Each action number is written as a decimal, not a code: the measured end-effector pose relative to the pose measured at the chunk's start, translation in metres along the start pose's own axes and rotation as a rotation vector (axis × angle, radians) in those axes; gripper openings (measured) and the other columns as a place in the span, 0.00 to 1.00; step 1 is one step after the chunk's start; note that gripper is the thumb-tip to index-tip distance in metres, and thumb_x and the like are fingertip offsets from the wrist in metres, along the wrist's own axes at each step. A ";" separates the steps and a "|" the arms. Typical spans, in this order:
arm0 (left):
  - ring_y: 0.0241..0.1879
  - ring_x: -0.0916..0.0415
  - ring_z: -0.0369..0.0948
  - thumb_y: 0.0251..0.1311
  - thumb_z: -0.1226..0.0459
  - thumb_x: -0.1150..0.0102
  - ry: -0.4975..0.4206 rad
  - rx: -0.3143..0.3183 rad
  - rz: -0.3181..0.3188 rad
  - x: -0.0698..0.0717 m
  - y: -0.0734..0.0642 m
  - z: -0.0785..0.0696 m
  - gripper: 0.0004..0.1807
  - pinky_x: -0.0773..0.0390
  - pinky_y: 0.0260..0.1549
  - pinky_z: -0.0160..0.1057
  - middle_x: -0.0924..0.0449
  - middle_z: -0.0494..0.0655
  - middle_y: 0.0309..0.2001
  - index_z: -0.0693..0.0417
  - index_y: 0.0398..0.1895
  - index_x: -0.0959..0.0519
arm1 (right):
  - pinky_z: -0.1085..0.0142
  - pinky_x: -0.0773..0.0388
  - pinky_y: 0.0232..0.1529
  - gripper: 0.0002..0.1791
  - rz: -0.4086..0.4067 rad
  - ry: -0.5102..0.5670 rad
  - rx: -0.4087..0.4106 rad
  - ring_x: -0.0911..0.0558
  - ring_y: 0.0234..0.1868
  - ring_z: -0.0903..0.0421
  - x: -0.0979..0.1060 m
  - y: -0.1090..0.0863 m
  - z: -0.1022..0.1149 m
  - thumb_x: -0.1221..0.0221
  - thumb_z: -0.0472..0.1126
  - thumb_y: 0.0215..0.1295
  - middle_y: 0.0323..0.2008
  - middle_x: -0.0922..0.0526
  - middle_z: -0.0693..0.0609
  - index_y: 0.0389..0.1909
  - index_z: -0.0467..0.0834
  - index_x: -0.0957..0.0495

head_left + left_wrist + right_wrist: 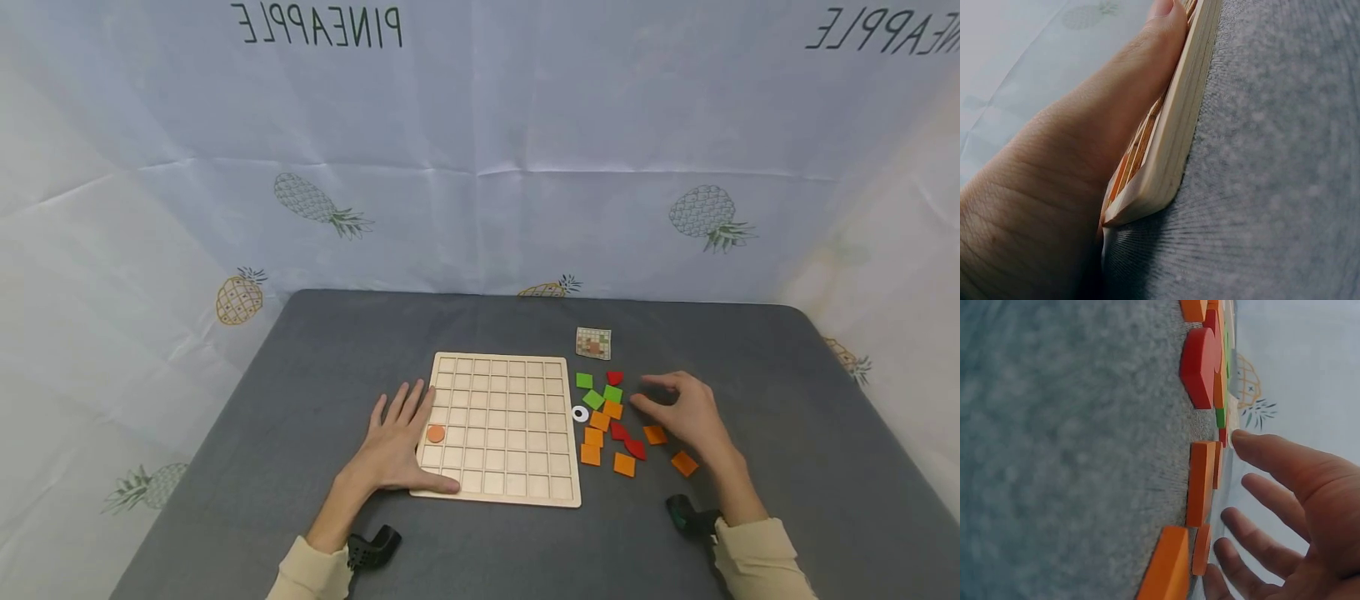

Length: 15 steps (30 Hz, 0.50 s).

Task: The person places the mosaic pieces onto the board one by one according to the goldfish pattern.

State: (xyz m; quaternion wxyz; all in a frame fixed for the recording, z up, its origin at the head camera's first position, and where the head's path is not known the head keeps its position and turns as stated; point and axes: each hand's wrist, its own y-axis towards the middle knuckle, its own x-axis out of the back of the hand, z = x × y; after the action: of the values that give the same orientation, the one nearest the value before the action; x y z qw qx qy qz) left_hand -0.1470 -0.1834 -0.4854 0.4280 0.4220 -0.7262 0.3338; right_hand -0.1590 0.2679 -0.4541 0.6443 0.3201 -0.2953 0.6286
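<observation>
My left hand (401, 442) lies with spread fingers across the left edge of a pale wooden grid board (517, 433). Its thumb rests along the board's near edge, also seen close up in the left wrist view. Beside that hand, an orange disc (436, 433) sits in a cell of the leftmost column. My right hand (690, 412) hovers just right of the loose coloured pieces, thumb and index finger apart with nothing between them. Closest to it are an orange square (655, 435), a green square (612, 393) and a red piece (615, 377). Orange pieces (1200, 484) appear below its fingers in the right wrist view.
Several orange, green and red pieces lie in a loose column right of the board. A white ring (580, 413) is near the board's right edge. Behind them lies a small patterned card (593, 343). The grey table (360, 333) meets a pineapple-printed curtain (480, 225).
</observation>
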 end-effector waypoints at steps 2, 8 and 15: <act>0.89 0.64 0.68 0.40 0.26 0.27 -0.002 0.000 -0.002 0.000 0.000 0.000 0.81 0.62 0.81 0.77 0.61 0.65 0.90 0.60 0.90 0.55 | 0.31 0.21 0.60 0.28 0.014 -0.013 -0.005 0.19 0.60 0.27 0.001 0.000 -0.001 0.27 0.45 0.71 0.63 0.20 0.24 0.63 0.30 0.17; 0.89 0.64 0.68 0.40 0.26 0.27 -0.006 0.001 -0.005 0.001 -0.001 -0.001 0.81 0.62 0.81 0.78 0.61 0.66 0.90 0.60 0.90 0.55 | 0.33 0.19 0.58 0.27 0.051 -0.022 -0.005 0.18 0.59 0.29 0.001 0.000 -0.003 0.27 0.45 0.70 0.60 0.18 0.26 0.62 0.30 0.16; 0.89 0.64 0.68 0.40 0.25 0.27 -0.011 0.000 -0.002 0.001 0.000 -0.001 0.82 0.63 0.81 0.78 0.62 0.66 0.90 0.60 0.90 0.56 | 0.37 0.17 0.55 0.24 0.071 -0.042 0.006 0.17 0.54 0.33 0.001 0.000 -0.004 0.27 0.42 0.69 0.56 0.16 0.28 0.59 0.29 0.14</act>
State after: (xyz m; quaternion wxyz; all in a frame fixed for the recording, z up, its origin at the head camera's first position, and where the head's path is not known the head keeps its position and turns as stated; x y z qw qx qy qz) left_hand -0.1468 -0.1830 -0.4836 0.4243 0.4243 -0.7282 0.3311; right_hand -0.1593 0.2715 -0.4561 0.6143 0.3242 -0.3181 0.6453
